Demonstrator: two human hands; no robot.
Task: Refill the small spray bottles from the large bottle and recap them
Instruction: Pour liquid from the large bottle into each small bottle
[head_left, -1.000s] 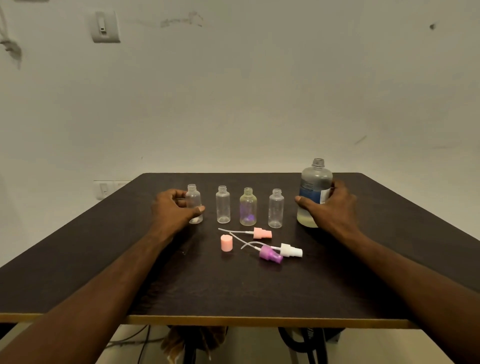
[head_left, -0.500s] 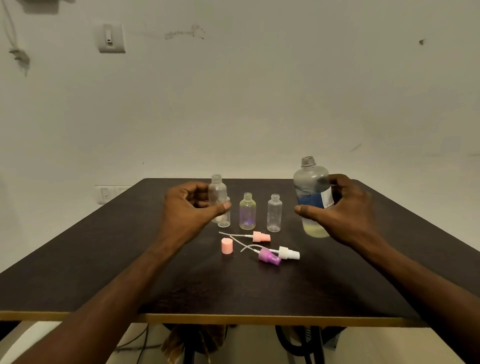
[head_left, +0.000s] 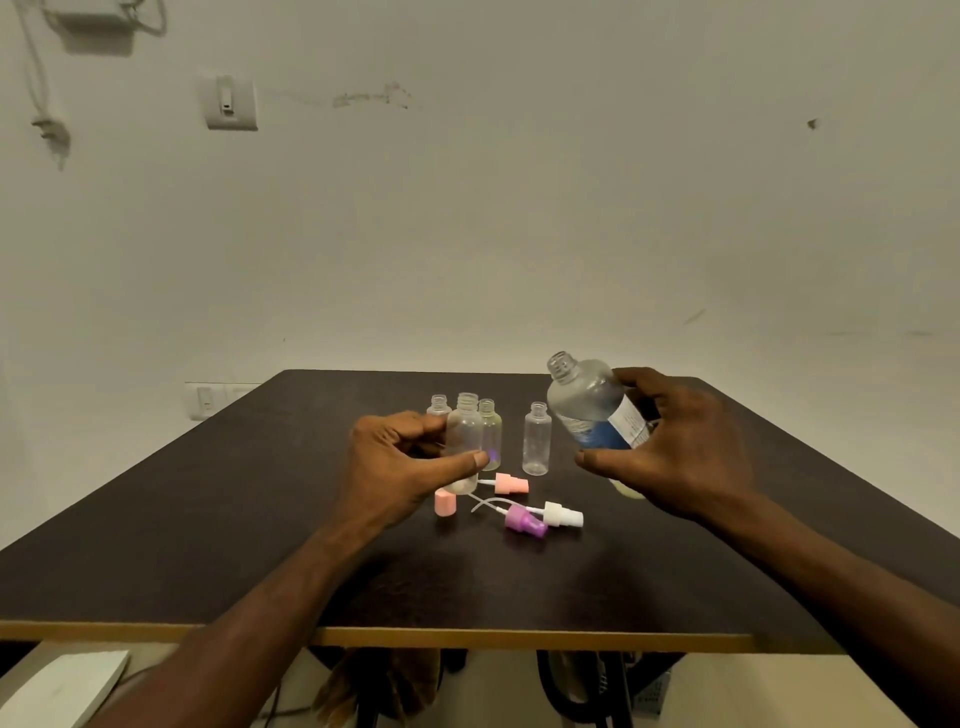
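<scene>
- We find the left hand (head_left: 400, 467) gripping one small bottle (head_left: 464, 441) between thumb and fingers, lifted just off the bench (head_left: 208, 519) and upright, mouth uncapped.
- The right hand (head_left: 675, 447) grips the large bottle (head_left: 587, 405) round its labelled body; its open neck tilts toward the left, not yet over the small bottle's mouth.
- Three more small bottles (head_left: 536, 439) stand uncapped in a row behind, one mostly hidden by the held one.
- The spray heads lie on the bench in front of the row: pink head (head_left: 510, 484), purple head (head_left: 524, 521), white head (head_left: 562, 514), and a loose pink cap (head_left: 445, 503).
- We judge the step in hand to be lining up the pour. To do it well, bring the two mouths close together, keep the small bottle plumb, and tip the large one slowly; the small neck is narrow and spill is likely.
- The liquid sits low in the large bottle, so a steep tilt seems needed before flow starts; we advise a cautious tilt.
- Against half a second ago: the large bottle has gone from near upright to clearly tilted, and the small bottle has come forward, clear of the row. A second ago both stood on the bench under the hands.
</scene>
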